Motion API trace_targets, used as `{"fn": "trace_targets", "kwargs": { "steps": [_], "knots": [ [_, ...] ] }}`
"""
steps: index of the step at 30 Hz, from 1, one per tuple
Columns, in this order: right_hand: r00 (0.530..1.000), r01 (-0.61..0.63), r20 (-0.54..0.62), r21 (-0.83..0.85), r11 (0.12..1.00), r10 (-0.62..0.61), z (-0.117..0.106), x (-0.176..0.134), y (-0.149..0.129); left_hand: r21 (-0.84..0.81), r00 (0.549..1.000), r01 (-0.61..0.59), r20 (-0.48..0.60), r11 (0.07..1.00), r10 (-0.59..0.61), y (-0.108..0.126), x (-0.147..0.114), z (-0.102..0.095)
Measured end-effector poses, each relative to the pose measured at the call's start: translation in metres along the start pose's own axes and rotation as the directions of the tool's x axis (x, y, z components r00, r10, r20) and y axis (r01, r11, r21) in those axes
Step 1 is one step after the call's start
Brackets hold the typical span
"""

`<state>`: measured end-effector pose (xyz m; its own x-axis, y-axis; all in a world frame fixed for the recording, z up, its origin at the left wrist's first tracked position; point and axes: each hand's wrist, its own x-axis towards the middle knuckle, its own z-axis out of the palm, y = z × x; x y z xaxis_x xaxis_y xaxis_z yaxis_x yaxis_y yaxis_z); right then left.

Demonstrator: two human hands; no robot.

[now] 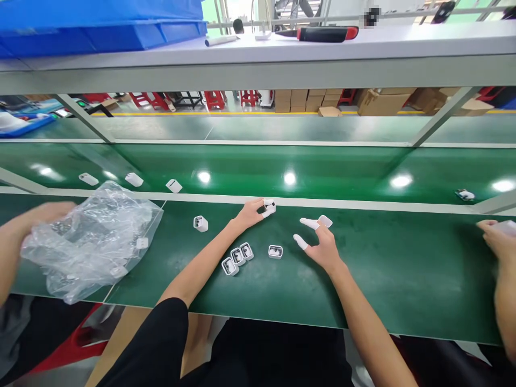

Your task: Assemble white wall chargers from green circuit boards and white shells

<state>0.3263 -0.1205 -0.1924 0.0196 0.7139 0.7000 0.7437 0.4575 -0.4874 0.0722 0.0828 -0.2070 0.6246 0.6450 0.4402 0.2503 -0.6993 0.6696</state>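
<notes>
My left hand [250, 214] reaches to the far edge of the green bench, its thumb and finger in white finger cots. They pinch a small white housing with a dark inside [271, 206]. My right hand [323, 247] is open above the bench, thumb and forefinger spread apart, both in white cots. Just beyond its fingers lies a white case [325, 220]; I cannot tell whether they touch. Between my forearms sits one open white housing [275, 251] with dark parts inside. Three similar housings [237, 257] stand in a slanting row beside my left forearm.
Another white housing [200, 223] stands left of my left hand. A person's hand [44, 215] holds a clear plastic bag [97, 236] at the left. At the right edge, another person's hand [495, 236] holds something whitish. A shelf [250, 75] spans overhead, carrying blue trays [100, 35].
</notes>
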Motion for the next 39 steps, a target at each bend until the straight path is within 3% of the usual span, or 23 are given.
{"fn": "trace_targets", "kwargs": {
  "steps": [4,10,14,19,28,35,39],
  "knots": [
    [1.0,-0.021,-0.009,0.012,1.0,0.021,0.001,0.0,0.0,0.028,0.998,0.022,-0.063,0.999,-0.02,0.001,-0.006,-0.005],
    [1.0,-0.001,0.005,0.012,1.0,0.001,0.001,0.0,-0.001,0.089,0.975,0.117,-0.201,0.989,-0.097,-0.008,-0.025,-0.035],
    [1.0,-0.003,-0.005,0.028,1.0,0.003,0.001,-0.001,-0.003,0.119,0.97,0.176,-0.192,0.977,-0.152,-0.016,-0.041,-0.045],
    [1.0,-0.001,-0.007,0.038,0.999,0.002,0.002,0.0,-0.005,0.137,0.968,0.185,-0.195,0.973,-0.156,-0.01,-0.044,-0.044],
    [0.999,0.026,-0.037,-0.011,1.0,-0.026,-0.005,0.003,-0.005,0.102,0.934,0.172,-0.333,0.98,-0.129,0.004,-0.05,-0.05],
    [1.0,0.01,-0.007,-0.013,1.0,-0.01,-0.007,0.003,-0.005,-0.026,0.93,0.244,-0.276,0.969,-0.242,-0.001,-0.056,-0.04],
    [1.0,-0.027,-0.006,-0.005,1.0,0.027,-0.005,0.003,-0.003,-0.162,0.897,0.305,-0.281,0.938,-0.341,0.004,-0.052,-0.037]
  ]
}}
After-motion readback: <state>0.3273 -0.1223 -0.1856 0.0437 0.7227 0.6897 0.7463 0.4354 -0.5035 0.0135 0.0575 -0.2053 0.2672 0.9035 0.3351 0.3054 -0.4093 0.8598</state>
